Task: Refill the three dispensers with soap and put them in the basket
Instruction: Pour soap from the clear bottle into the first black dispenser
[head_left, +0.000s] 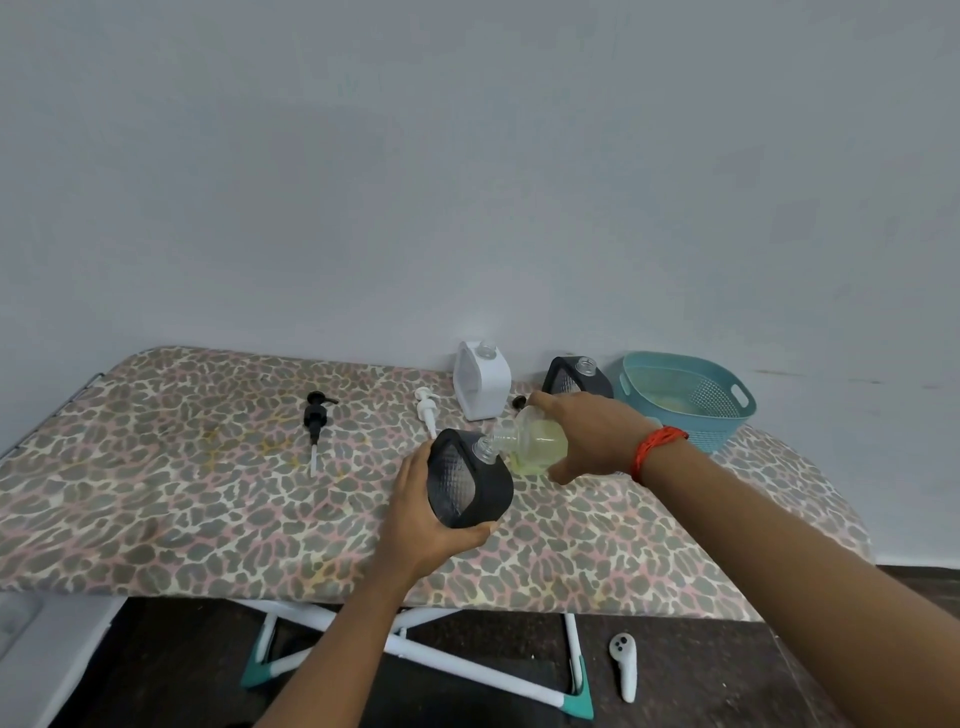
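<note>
**Step in hand:** filling the first of the three dispensers.

- The left hand (415, 514) grips the near black dispenser (478, 488). Its fingers curl round the lower body and hold the dispenser tilted, low over the ironing-board surface (208, 493).
- The right hand (592, 436) holds the clear refill bottle (535, 441) of yellow-green soap, with fingers and thumb wrapped round its body. The bottle is tipped sideways so that its mouth meets the dispenser's open clear neck.

**Other parts:**

- The white dispenser (483, 384) and the second black dispenser (582, 379) stand upright at the far edge, necks open.
- The second black dispenser stands just beside the teal basket (727, 410). No dispenser is in the basket.
- A black pump (316, 413) and a white pump (427, 405) lie on the surface to the left, apart from each other.
- A small dark cap (518, 401) lies near the white dispenser.

**Next move (judgement):**

1. Hold the two mouths aligned and use a moderate tilt.
2. Right the bottle before the neck overflows.
3. Set the bottle down to free a hand.
4. Fit the black pump to the filled dispenser.

**Not determinable:**

- Whether soap is flowing at this moment.
- The fill level, which the dark casing and textured window obscure.
- The location of a third pump; none is visible.
- The rear of the bottle, which the right hand covers.
</note>
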